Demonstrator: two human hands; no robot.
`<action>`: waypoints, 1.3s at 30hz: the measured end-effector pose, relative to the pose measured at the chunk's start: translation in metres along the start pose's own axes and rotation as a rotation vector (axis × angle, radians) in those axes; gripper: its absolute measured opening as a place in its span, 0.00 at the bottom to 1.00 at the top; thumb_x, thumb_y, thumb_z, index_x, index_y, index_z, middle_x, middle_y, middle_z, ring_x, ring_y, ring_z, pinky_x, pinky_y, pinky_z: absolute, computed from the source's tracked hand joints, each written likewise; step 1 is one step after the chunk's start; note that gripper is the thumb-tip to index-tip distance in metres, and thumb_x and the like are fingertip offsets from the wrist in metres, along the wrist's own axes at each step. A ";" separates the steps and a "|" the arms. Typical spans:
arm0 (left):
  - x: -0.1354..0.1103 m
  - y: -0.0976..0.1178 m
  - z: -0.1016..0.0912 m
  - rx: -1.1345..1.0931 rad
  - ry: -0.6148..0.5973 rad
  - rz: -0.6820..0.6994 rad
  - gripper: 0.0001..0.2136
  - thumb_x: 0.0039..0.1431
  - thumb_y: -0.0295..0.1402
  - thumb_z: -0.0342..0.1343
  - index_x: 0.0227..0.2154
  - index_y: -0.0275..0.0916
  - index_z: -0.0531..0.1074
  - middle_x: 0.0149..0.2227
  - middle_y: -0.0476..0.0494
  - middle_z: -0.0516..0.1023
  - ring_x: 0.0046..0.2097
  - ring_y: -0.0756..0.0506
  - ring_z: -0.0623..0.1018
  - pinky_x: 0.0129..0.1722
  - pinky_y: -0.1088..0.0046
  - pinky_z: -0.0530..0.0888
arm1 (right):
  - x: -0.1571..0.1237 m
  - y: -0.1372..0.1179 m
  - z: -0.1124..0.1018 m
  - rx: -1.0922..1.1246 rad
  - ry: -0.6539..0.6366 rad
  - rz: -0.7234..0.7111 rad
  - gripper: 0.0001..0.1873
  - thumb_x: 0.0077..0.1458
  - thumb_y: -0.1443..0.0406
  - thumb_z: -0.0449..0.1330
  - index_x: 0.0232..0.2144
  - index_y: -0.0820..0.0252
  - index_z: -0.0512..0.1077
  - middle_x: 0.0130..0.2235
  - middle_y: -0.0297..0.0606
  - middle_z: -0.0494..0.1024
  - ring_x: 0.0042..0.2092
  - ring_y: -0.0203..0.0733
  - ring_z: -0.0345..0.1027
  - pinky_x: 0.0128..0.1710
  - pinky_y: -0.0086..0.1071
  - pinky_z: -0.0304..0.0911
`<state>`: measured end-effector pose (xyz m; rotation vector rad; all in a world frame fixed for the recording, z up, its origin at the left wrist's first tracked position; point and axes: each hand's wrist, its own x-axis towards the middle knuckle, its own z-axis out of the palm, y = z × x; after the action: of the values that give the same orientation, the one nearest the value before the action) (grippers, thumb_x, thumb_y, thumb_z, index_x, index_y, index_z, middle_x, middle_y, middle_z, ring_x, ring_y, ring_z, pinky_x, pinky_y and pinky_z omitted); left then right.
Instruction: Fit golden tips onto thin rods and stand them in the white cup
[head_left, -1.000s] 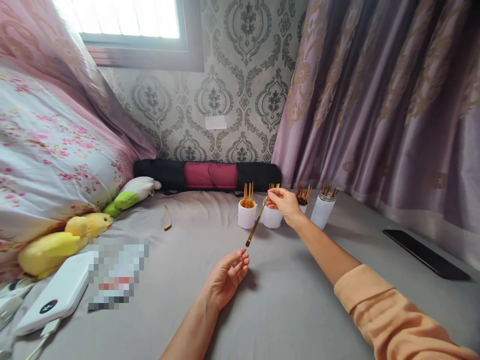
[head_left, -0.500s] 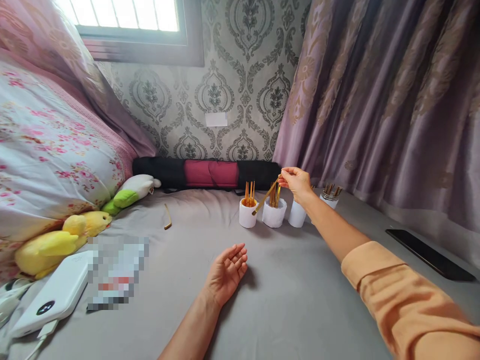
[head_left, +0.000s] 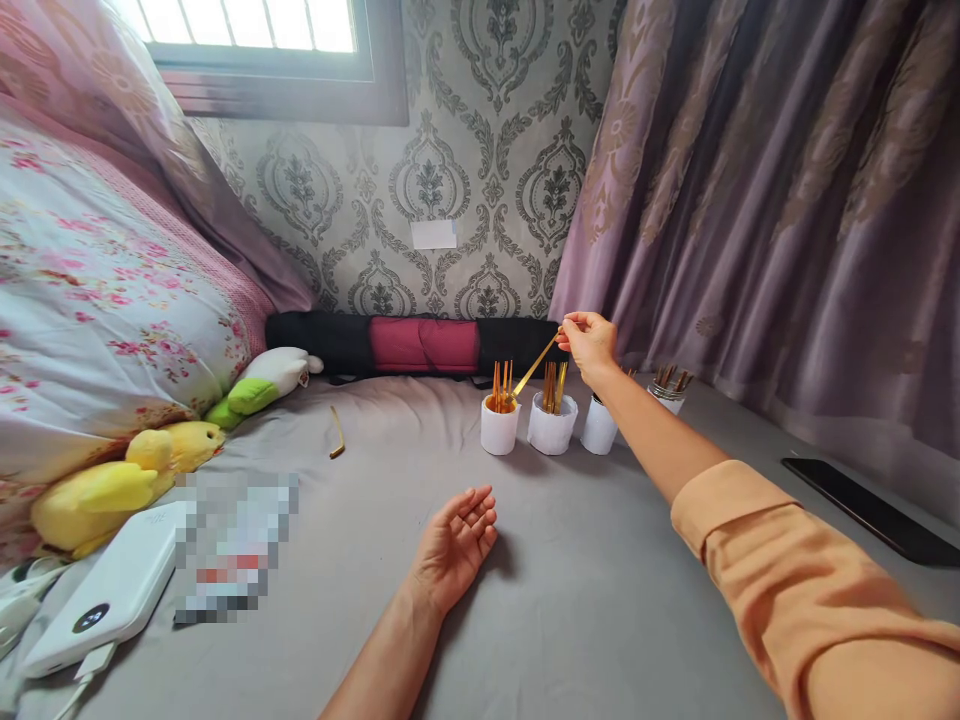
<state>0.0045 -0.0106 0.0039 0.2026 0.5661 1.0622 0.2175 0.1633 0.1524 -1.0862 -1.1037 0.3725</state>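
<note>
My right hand [head_left: 591,345] pinches the upper end of a slim gold-coloured spoon-like stick [head_left: 537,365]. It slants down left, its lower end at the rim of the leftmost white cup [head_left: 499,430]; whether that end is inside I cannot tell. Several thin golden sticks stand in this cup. A second white cup [head_left: 550,432] beside it holds similar sticks. Partly behind my right forearm is a third white cup [head_left: 598,430]. My left hand [head_left: 459,548] rests on the sheet, palm turned inward, fingers loosely curled and apart, with nothing in it.
One bent golden stick [head_left: 337,435] lies on the grey sheet. At right stand a jar of sticks [head_left: 667,390] and a black phone-like slab [head_left: 862,508]. Plush toys [head_left: 127,490], a white power bank [head_left: 112,590] and a blurred packet [head_left: 236,550] lie left. A black-and-maroon roll [head_left: 424,345] lies behind.
My right hand has lifted slightly. The golden stick's lower end has gone from in front of the gap between the two left cups to the leftmost cup's rim. My left hand stays put.
</note>
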 end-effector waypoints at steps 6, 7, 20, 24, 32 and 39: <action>0.001 0.001 0.001 -0.001 0.000 0.001 0.13 0.47 0.28 0.57 0.37 0.28 0.70 0.32 0.42 0.71 0.30 0.51 0.72 0.29 0.77 0.71 | -0.003 0.004 0.011 -0.058 -0.067 -0.055 0.06 0.46 0.66 0.55 0.29 0.63 0.68 0.23 0.31 0.70 0.22 0.30 0.66 0.20 0.23 0.64; 0.001 0.001 0.000 -0.001 0.000 0.002 0.13 0.47 0.28 0.58 0.37 0.28 0.70 0.32 0.42 0.71 0.30 0.51 0.72 0.29 0.77 0.71 | -0.004 0.005 0.013 -0.071 -0.079 -0.067 0.07 0.46 0.66 0.55 0.30 0.62 0.68 0.23 0.31 0.70 0.23 0.30 0.66 0.20 0.24 0.65; 0.000 0.001 -0.001 -0.008 -0.015 0.000 0.13 0.47 0.28 0.57 0.37 0.29 0.70 0.32 0.42 0.71 0.30 0.52 0.72 0.28 0.78 0.70 | -0.015 0.022 0.032 -0.140 -0.276 -0.114 0.07 0.46 0.65 0.54 0.30 0.61 0.69 0.26 0.33 0.73 0.25 0.32 0.69 0.23 0.25 0.65; 0.000 0.001 0.001 -0.007 -0.016 0.000 0.12 0.48 0.28 0.56 0.37 0.29 0.70 0.31 0.42 0.72 0.29 0.52 0.72 0.28 0.77 0.71 | -0.017 0.028 0.035 -0.156 -0.318 -0.106 0.07 0.46 0.65 0.54 0.29 0.60 0.69 0.25 0.33 0.73 0.25 0.32 0.69 0.24 0.25 0.65; 0.000 0.001 0.001 -0.004 -0.018 -0.004 0.12 0.48 0.28 0.56 0.37 0.29 0.69 0.31 0.42 0.72 0.29 0.52 0.72 0.28 0.78 0.70 | -0.024 0.037 0.042 -0.180 -0.371 -0.088 0.06 0.46 0.66 0.54 0.29 0.60 0.70 0.24 0.31 0.73 0.24 0.31 0.68 0.26 0.25 0.65; 0.000 0.001 0.000 -0.010 -0.024 0.003 0.11 0.49 0.28 0.56 0.37 0.29 0.70 0.31 0.41 0.72 0.29 0.52 0.72 0.28 0.77 0.70 | -0.030 0.041 0.045 -0.158 -0.421 -0.048 0.06 0.45 0.68 0.54 0.28 0.60 0.70 0.24 0.31 0.73 0.24 0.31 0.68 0.25 0.26 0.65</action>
<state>0.0037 -0.0099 0.0040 0.2068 0.5388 1.0642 0.1754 0.1842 0.1036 -1.1468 -1.5508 0.4960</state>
